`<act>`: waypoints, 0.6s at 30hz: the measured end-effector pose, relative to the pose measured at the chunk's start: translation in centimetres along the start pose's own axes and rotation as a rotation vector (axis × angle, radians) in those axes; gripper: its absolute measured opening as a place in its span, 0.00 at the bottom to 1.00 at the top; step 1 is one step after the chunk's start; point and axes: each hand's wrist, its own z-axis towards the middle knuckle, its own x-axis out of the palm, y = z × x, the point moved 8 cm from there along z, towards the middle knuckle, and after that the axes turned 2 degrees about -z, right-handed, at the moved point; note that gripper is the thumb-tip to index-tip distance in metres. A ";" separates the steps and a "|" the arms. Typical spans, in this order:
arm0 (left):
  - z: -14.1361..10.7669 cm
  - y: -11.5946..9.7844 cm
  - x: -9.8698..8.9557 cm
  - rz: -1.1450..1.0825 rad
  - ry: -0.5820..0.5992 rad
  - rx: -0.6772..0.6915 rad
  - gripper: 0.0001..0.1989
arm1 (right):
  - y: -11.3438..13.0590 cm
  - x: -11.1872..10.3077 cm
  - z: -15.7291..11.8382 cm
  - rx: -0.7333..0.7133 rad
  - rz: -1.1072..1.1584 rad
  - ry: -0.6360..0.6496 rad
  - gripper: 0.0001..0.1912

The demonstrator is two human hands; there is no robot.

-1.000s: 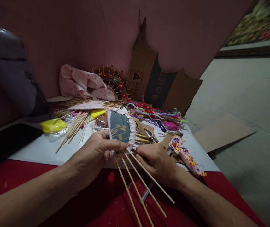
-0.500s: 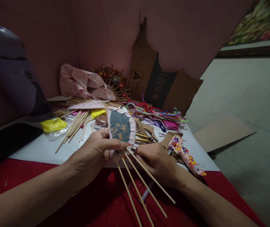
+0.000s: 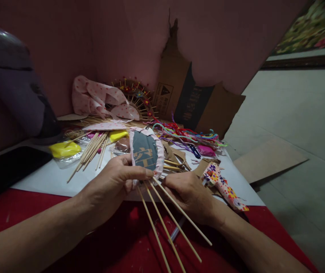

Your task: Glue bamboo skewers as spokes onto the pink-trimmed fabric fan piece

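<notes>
A small curved cardboard piece with a dark printed face and pale pink fabric folded round its edge is pinched in my left hand, thumb on the front. Several thin wooden sticks fan out from its lower edge toward me. My right hand is closed just right of the sticks' upper ends; whatever its fingers hold is hidden. Beneath it a translucent rod shows behind the sticks, and I cannot tell whether the hand holds it.
Behind lie loose sticks, yellow packets, colourful pipe cleaners and scissors. Dotted pink fabric and a decorated stick fan lean at the back beside torn cardboard. A floral fabric piece lies at right.
</notes>
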 end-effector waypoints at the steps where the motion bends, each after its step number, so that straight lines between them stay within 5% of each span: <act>1: 0.0 0.0 0.0 0.000 -0.003 0.001 0.08 | 0.0 0.0 0.0 -0.002 -0.002 -0.001 0.15; 18: 0.2 0.0 -0.3 0.021 -0.010 0.007 0.09 | 0.1 0.1 0.0 -0.002 -0.011 0.020 0.14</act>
